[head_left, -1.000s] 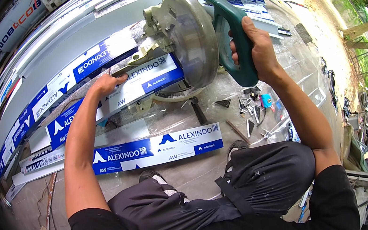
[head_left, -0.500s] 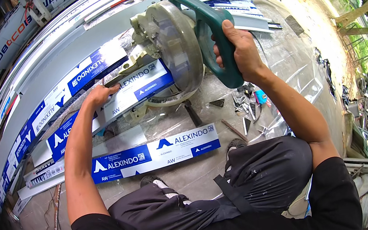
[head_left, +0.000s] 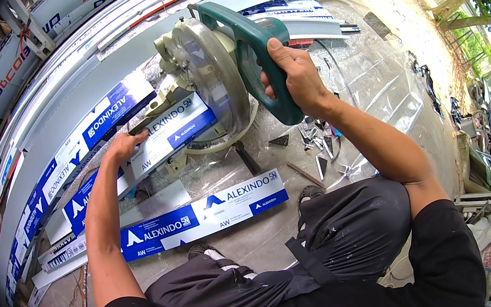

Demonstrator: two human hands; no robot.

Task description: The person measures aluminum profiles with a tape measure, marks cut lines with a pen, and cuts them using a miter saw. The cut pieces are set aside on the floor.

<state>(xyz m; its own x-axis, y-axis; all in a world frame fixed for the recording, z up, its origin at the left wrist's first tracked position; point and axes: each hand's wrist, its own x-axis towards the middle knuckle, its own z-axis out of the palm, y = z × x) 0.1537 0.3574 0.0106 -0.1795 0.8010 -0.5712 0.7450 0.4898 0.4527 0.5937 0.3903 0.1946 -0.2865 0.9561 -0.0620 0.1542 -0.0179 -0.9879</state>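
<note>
- Right hand (head_left: 295,79) wraps its grip closed around the saw's smooth green plastic handle (head_left: 256,56).
- Round grey metal blade guard (head_left: 209,82) stands over a long wrapped profile (head_left: 149,145) on the concrete floor (head_left: 361,79).
- Left hand (head_left: 124,146) presses flat on that glossy blue-and-white wrapping, grasping nothing.

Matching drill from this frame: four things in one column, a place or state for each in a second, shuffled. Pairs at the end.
1. right hand
2. left hand
3. metal offcuts
4. wrapped profile nearest the knees

a. scattered on the floor under the right forearm
b. lying free, untouched
c. gripping the green handle of the chop saw
d. pressing down a wrapped profile at the saw

Pairs: 1-c, 2-d, 3-a, 4-b
</note>
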